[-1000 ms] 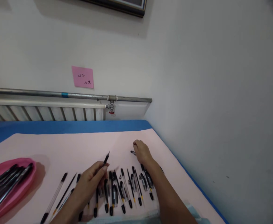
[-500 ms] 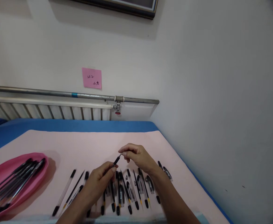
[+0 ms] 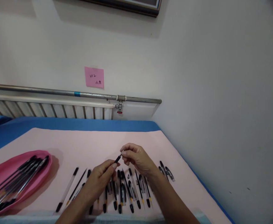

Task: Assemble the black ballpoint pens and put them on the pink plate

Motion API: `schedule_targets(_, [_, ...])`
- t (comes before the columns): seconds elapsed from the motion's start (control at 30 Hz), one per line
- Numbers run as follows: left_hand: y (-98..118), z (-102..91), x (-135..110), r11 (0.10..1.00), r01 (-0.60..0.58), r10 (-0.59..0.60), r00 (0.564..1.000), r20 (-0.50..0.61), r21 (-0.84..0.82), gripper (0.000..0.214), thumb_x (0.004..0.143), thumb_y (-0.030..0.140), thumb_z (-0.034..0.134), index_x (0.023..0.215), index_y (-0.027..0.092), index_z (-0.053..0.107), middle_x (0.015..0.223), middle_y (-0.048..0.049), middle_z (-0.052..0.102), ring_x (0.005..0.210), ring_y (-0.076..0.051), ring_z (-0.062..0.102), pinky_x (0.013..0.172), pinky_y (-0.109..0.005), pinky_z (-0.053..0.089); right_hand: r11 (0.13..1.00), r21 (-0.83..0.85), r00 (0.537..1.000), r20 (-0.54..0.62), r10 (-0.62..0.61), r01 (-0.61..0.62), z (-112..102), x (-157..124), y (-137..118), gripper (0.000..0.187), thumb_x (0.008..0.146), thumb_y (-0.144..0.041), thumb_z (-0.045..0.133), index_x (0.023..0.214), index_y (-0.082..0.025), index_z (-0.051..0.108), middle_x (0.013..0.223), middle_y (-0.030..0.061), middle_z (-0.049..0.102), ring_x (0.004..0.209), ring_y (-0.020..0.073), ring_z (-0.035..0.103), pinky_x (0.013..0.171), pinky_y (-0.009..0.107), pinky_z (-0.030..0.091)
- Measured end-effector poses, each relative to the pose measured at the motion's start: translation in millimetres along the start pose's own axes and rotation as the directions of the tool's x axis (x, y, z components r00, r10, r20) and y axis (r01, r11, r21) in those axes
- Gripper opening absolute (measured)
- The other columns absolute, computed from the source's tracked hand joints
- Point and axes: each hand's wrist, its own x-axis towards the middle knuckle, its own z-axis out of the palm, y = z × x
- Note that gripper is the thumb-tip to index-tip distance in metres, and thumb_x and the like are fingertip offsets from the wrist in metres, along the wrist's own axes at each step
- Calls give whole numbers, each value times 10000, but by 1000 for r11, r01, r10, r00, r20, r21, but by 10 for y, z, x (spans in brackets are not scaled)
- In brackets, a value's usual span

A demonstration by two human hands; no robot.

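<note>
My left hand [image 3: 105,175] is closed around a pen [image 3: 117,159], whose dark grip section and tip point up and to the right. The thumb and fingertips of my right hand [image 3: 136,157] pinch together right at that tip; a small metallic piece seems to be there, too small to make out fully. Below both hands lie several pen parts: clear barrels with black ends [image 3: 67,189], thin black refills [image 3: 77,185], clear caps with black clips [image 3: 123,193] and small cone tips [image 3: 128,176]. My forearms cover some of them.
A pink oval tray [image 3: 48,180] at the left holds a pile of pens [image 3: 21,180]. Pink sheet [image 3: 80,143] covers the blue table [image 3: 99,124]. Two caps and a barrel lie at right, one cap [image 3: 170,173] outermost. A wall borders the right; a radiator [image 3: 80,112] stands behind.
The view has shifted slightly, so the scene sits a little further right. Both hands keep the same hold, with the right fingertips still at the pen's tip.
</note>
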Motion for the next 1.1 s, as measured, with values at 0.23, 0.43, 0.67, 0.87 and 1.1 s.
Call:
schedule_targets(0.23, [-16, 2, 8, 990, 52, -48, 998, 34, -128, 401, 808, 477, 411, 998, 157, 561, 559, 47, 485, 432, -67, 303, 410, -197, 200, 990, -123, 994, -80, -73, 63, 62, -27, -30, 82, 649, -201, 629, 703, -155, 590, 511, -54, 500, 437, 67, 421, 473, 221, 328])
schedule_targets(0.43, [-24, -2, 3, 994, 25, -25, 1000, 0, -104, 383, 798, 473, 438, 963, 160, 584, 549, 49, 472, 442, -66, 319, 409, -189, 206, 988, -152, 997, -62, -48, 38, 77, -44, -58, 96, 646, -226, 642, 682, -158, 585, 505, -53, 504, 441, 72, 423, 457, 217, 330])
schedule_targets(0.67, [-30, 15, 6, 994, 32, -33, 999, 1, -107, 342, 801, 457, 429, 898, 169, 586, 500, 68, 431, 413, -68, 296, 410, -194, 208, 996, -85, 999, -46, 5, -9, 67, -31, 15, 133, 638, -251, 654, 677, -147, 581, 506, -42, 521, 443, 72, 445, 449, 210, 341])
schedule_targets(0.87, [-30, 28, -19, 995, -91, 94, 989, -110, 34, 306, 816, 436, 416, 740, 185, 573, 517, 60, 397, 490, -95, 357, 482, -205, 273, 995, -93, 988, -145, -53, 40, 161, -40, 71, 146, 637, -256, 653, 633, -161, 542, 471, -63, 482, 411, 62, 402, 428, 207, 306])
schedule_targets(1.1, [-37, 42, -29, 991, -122, 129, 983, -134, 60, 313, 820, 441, 415, 869, 190, 596, 524, 59, 399, 495, -97, 364, 485, -203, 283, 989, -123, 972, -210, -105, 80, 257, -74, 71, 192, 658, -307, 658, 640, -169, 526, 463, -71, 447, 412, 63, 367, 421, 206, 277])
